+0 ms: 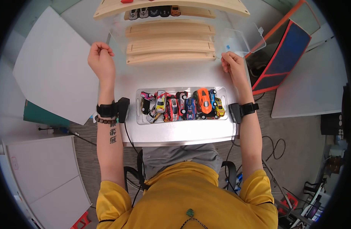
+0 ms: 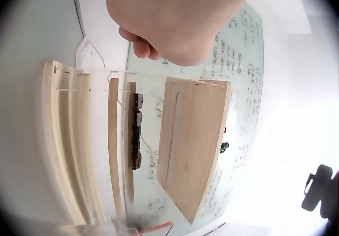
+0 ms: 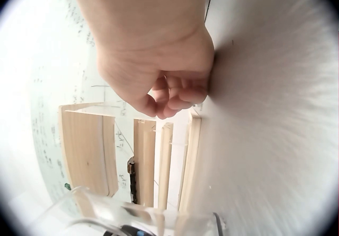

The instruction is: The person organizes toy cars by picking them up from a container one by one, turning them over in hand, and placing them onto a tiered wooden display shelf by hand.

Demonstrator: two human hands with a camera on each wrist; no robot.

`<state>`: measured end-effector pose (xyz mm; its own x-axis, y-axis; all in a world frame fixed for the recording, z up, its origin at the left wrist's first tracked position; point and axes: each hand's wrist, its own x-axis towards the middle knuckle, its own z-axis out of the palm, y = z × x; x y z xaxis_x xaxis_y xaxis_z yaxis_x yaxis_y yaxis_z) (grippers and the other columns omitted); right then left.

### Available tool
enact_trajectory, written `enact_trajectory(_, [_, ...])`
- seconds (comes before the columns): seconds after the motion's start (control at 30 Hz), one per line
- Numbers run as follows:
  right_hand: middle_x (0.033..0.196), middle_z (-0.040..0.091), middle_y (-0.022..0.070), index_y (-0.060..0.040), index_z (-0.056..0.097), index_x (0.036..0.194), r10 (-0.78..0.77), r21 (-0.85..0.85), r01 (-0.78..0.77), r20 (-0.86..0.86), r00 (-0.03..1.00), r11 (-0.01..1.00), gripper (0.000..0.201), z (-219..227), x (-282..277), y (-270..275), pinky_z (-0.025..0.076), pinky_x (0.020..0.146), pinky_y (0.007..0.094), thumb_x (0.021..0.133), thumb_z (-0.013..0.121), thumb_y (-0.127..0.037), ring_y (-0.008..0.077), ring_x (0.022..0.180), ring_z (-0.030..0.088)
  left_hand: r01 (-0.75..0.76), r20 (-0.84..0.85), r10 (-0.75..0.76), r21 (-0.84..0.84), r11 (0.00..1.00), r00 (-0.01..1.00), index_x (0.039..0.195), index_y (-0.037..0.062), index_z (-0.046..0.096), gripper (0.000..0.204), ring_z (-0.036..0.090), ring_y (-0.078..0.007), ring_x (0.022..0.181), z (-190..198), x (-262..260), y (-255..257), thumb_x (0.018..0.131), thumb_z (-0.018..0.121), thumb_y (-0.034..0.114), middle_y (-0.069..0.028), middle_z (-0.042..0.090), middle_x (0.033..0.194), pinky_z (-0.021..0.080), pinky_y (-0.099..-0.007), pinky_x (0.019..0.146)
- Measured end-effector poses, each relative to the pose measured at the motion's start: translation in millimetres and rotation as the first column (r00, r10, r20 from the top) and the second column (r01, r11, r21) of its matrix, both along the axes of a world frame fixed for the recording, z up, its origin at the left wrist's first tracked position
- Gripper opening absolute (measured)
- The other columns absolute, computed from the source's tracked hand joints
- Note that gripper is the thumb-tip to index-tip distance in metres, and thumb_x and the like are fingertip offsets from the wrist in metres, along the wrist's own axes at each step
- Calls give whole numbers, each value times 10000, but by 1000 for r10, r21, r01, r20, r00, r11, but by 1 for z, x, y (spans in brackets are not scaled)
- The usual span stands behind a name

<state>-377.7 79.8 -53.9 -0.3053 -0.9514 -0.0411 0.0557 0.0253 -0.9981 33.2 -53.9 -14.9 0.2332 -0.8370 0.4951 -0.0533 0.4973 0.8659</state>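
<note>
Your left hand (image 1: 101, 59) and right hand (image 1: 232, 64) loosely curled, empty. Toy cars (image 1: 190, 108) look light, stiff, slick imo; pinch sides.

A large white panel (image 1: 57, 65) stands at the left, a green panel (image 1: 43, 113) showing below it, near a white cabinet (image 1: 45, 171); at the right, a dark blue panel (image 1: 285, 49) edged in red tilts beside a pale board (image 1: 309, 82), above grey flooring (image 1: 297, 145)
</note>
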Motion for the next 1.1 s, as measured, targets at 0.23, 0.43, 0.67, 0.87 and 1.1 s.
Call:
enact_trajectory(0.23, [681, 589, -45, -52, 668, 830, 56, -60, -66, -160, 986, 996, 228, 36, 6, 9, 386, 557, 227, 982, 701, -219, 47, 601, 493, -148, 261, 225, -284, 947, 939, 883, 20, 607, 114, 551, -129, 670, 21, -8, 7, 837, 543, -63, -43, 609, 797, 474, -272, 633])
enact_trajectory(0.43, [840, 636, 20, -46, 681, 990, 368, 92, -445, -721, 587, 891, 182, 133, 62, 56, 459, 637, 256, 859, 792, -107, 111, 741, 601, -83, 445, 338, -501, 861, 829, 886, 29, 569, 111, 552, -199, 709, 31, -17, 6, 840, 614, -62, -69, 560, 846, 445, -298, 643])
enact_trajectory(0.67, [1100, 567, 145, -15, 585, 1149, 370, 253, -595, -925, 81, 763, 527, 141, 104, 88, 530, 869, 447, 719, 870, -122, 356, 1040, 620, -148, 461, 414, -511, 847, 785, 710, 41, 426, 290, 384, -201, 571, 15, -10, 11, 857, 665, -31, -56, 403, 662, 362, -317, 523])
enact_trajectory(0.87, [1097, 567, 154, 16, 590, 1162, 362, 277, -566, -931, 40, 777, 554, 126, 105, 93, 529, 884, 438, 709, 877, -124, 358, 1031, 615, -103, 457, 350, -481, 870, 818, 688, 36, 441, 331, 303, -203, 534, 7, -12, 17, 885, 702, -18, -75, 329, 611, 331, -311, 492])
enact_trajectory(1.1, [1093, 559, 155, 36, 603, 1156, 400, 298, -572, -915, 58, 764, 579, 127, 104, 89, 529, 886, 445, 677, 892, -110, 363, 1039, 615, -11, 546, 347, -525, 851, 763, 706, 38, 520, 237, 424, -260, 511, 8, -12, 23, 840, 697, -46, -102, 449, 625, 393, -325, 497])
